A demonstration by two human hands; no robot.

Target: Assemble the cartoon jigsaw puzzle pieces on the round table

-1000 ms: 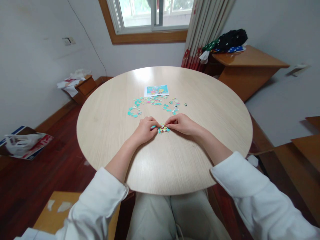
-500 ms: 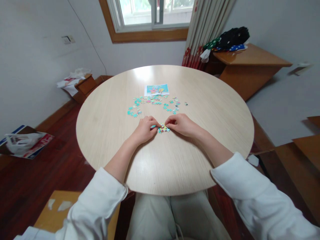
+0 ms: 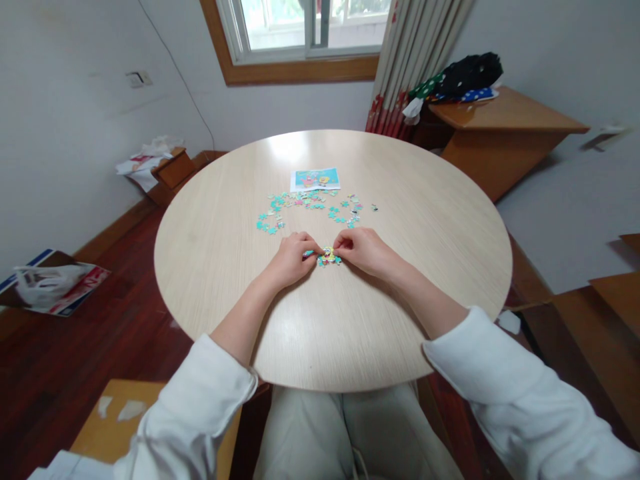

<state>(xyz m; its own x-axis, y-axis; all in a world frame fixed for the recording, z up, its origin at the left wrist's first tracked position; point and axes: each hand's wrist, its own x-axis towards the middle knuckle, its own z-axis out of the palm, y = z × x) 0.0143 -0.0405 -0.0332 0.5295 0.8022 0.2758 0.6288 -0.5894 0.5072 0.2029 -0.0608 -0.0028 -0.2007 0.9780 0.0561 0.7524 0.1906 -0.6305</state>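
One round pale-wood desk [image 3: 310, 333], window [image 3: 310, 27] beyond, dark red floor [image 3: 125, 287] below. Puzzle cluster [image 3: 329, 259] lies on it between left hand [image 3: 294, 258] and right hand [image 3: 367, 251], yellow toward window, teal toward near edge; long axis unclear, sides partly covered. Fingers bent at its sides; can't tell if they pinch it.
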